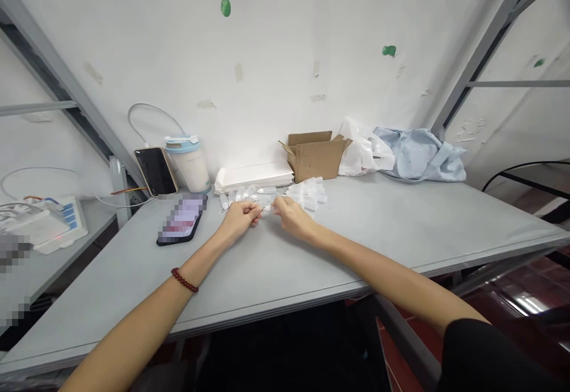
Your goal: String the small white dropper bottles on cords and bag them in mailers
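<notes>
Over the middle of the desk, my left hand point(240, 218) is closed in a pinch, thumb against the fingers. Close beside it, my right hand point(291, 217) is also pinched, its fingertips at a small white piece point(267, 208) that shows between the two hands. The piece is too small to name, and what the left fingertips grip is hidden. Just behind my left hand lie several small whitish, translucent pieces point(249, 192), some with thin loops. A cluster of similar translucent plastic pieces point(308, 193) lies behind and right of my right hand.
Behind the pieces are a white stack point(258, 174) and an open cardboard box point(317, 157). A white plastic bag point(363, 151) and light blue cloth point(416, 154) lie right. At left are a lit phone point(184, 218), a dark-screened phone point(155, 170), a lidded cup point(190, 166) and a power strip point(62, 225).
</notes>
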`<control>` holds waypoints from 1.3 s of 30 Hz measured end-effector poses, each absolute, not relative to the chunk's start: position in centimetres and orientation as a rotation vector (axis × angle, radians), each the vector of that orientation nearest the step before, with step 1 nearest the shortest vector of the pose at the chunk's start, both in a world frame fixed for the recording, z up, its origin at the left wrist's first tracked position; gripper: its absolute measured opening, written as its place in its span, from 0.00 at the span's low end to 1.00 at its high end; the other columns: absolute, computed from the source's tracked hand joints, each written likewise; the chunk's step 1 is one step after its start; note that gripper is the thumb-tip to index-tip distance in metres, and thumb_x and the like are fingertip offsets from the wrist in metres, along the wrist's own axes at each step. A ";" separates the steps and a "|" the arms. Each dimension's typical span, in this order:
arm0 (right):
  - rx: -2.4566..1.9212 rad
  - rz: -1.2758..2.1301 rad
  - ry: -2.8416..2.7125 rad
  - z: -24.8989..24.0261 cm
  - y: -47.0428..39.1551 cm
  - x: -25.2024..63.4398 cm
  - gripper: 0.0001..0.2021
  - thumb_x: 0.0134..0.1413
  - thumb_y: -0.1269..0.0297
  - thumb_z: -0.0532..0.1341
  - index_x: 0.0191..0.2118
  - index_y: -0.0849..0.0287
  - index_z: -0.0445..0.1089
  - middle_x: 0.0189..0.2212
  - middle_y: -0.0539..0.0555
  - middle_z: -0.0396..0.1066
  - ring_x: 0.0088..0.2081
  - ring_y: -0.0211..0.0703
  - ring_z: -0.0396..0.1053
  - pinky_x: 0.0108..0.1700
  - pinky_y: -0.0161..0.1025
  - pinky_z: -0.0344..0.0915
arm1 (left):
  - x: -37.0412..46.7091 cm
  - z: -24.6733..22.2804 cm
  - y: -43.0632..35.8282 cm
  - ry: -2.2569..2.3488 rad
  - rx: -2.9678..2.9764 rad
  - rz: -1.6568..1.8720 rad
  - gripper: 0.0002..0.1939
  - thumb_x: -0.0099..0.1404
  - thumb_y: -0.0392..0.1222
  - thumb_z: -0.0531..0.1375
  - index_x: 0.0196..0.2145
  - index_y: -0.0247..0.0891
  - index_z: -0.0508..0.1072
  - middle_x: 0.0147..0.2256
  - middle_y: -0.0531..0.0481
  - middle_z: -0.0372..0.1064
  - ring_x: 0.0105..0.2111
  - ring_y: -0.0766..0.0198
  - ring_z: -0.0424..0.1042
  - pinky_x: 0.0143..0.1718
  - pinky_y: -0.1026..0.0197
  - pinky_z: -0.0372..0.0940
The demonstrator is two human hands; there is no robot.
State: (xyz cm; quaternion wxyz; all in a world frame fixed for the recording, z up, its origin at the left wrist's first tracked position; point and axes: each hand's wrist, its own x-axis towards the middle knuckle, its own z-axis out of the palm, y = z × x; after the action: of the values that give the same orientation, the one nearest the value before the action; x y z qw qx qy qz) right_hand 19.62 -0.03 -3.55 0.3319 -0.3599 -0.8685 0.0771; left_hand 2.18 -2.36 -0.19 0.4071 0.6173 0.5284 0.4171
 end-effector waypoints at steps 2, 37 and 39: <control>-0.916 0.247 -2.250 -3.5 0.1 19.7 0.15 0.43 0.84 0.51 0.35 0.58 0.57 0.33 0.54 0.64 0.37 0.42 0.63 0.38 0.37 0.61 | 2.1 -0.1 -2.2 1.320 1.547 1.059 0.18 0.47 0.53 0.64 0.19 0.35 0.68 0.19 0.52 0.65 0.19 0.68 0.62 0.25 0.61 0.61; -0.879 0.298 -2.252 -1.7 0.0 19.5 0.07 0.53 0.77 0.52 0.37 0.60 0.59 0.40 0.60 0.69 0.40 0.43 0.68 0.39 0.37 0.62 | 1.4 0.7 -1.3 1.337 1.521 1.065 0.25 0.50 0.63 0.58 0.23 0.33 0.69 0.20 0.51 0.64 0.19 0.67 0.65 0.21 0.63 0.61; -0.880 0.277 -2.260 -1.7 0.0 19.6 0.06 0.54 0.77 0.51 0.37 0.60 0.59 0.40 0.60 0.69 0.41 0.44 0.68 0.39 0.38 0.62 | 1.4 0.9 -1.6 1.349 1.564 1.026 0.23 0.51 0.61 0.58 0.21 0.34 0.69 0.19 0.52 0.64 0.18 0.68 0.64 0.21 0.64 0.60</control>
State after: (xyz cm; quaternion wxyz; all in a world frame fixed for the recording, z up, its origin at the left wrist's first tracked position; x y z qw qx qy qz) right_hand 19.57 0.05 -1.73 0.3433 -0.3385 -0.8696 0.1066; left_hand 1.44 -1.58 0.92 0.4056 0.6199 0.5345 0.4068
